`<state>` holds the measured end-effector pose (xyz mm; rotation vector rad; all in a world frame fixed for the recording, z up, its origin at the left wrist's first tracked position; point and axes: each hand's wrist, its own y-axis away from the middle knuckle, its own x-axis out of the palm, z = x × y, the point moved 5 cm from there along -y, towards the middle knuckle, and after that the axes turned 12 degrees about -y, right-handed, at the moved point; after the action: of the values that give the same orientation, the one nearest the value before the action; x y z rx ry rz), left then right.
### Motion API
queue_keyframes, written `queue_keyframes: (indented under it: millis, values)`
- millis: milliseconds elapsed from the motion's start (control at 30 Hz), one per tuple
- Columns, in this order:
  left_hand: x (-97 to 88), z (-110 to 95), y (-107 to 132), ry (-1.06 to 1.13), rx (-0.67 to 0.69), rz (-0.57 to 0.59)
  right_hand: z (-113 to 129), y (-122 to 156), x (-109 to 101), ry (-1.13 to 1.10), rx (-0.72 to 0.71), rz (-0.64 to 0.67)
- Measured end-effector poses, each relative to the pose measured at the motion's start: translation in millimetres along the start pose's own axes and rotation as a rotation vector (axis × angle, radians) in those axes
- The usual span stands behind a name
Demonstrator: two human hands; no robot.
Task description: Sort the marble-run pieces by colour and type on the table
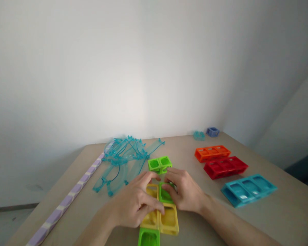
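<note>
Near the table's front lies a group of joined, hollow plastic blocks: yellow block pieces (pixel 169 220), a green block (pixel 164 196) beside them, and another green block (pixel 149 238) at the near end. My left hand (pixel 136 201) grips the yellow pieces, its thumb dipping into the right yellow opening and its index finger curled at the far end. With fingers and thumb bent, my right hand (pixel 183 189) holds the green block from the right. A separate two-opening green block (pixel 159 164) sits just beyond my fingertips.
Transparent blue track pieces (pixel 125 153) are heaped at back left, beside a striped purple-and-white strip (pixel 74 191) along the table edge. To the right lie orange (pixel 212 153), red (pixel 226 166) and blue (pixel 248 189) three-opening blocks. Two small blue pieces (pixel 212 132) stand by the wall.
</note>
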<state>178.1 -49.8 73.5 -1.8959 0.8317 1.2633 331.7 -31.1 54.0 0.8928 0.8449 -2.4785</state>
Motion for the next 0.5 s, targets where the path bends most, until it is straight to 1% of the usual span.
queue_keyframes:
  millis: [67,100,200,233,267,300,367,400,467,500]
  values:
    - [0.1,0.3,0.1,-0.005,0.001,0.0,2.0,1.8,-4.0,-0.002,-0.021,-0.052]
    - [0.2,0.6,0.3,-0.008,0.0,-0.002,3.3,3.0,-8.4,-0.008,-0.029,-0.106]
    - [0.9,1.1,0.7,-0.01,0.001,-0.011,11.3,8.5,-29.0,-0.076,-0.067,-0.338]
    - [1.2,1.0,0.6,-0.009,0.005,-0.014,16.2,10.6,-35.0,-0.124,-0.097,-0.388]
    - [1.3,0.8,0.4,-0.008,0.012,-0.018,22.1,12.3,-38.6,-0.184,-0.135,-0.4]
    - [1.4,0.6,0.2,-0.008,0.019,-0.022,28.8,13.5,-38.8,-0.25,-0.176,-0.363]
    - [1.8,1.0,-0.2,-0.01,0.028,-0.025,43.4,16.5,-29.7,-0.375,-0.259,-0.206]
    - [1.9,1.5,-0.3,-0.012,0.029,-0.025,51.2,19.7,-21.7,-0.417,-0.322,-0.121]
    - [2.3,2.7,-0.4,-0.016,0.031,-0.021,65.9,30.8,-5.0,-0.487,-0.511,-0.019]
    - [2.5,3.3,-0.4,-0.019,0.032,-0.018,68.5,36.1,5.5,-0.504,-0.533,0.036]
